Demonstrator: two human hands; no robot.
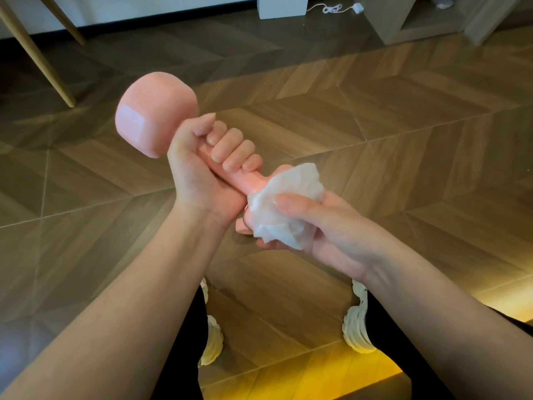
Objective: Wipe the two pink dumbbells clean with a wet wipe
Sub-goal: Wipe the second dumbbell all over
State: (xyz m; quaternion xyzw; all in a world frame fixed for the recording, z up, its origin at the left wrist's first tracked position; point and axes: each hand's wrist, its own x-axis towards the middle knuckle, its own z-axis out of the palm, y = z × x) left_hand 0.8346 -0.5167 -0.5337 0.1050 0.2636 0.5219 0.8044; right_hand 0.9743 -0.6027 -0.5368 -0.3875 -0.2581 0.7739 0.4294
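Observation:
A pink dumbbell is held in the air above the floor, tilted with one head up at the left. My left hand grips its handle, fingers wrapped round the bar. My right hand holds a crumpled white wet wipe round the lower head of the dumbbell, thumb on top of the wipe. That lower head is almost fully hidden by the wipe and my hand. Only one dumbbell is in view.
Wooden herringbone floor lies below. Pale wooden legs stand at the far left. A white block and a white cable lie at the back, wooden shelving at the back right. My knees and white shoes are underneath.

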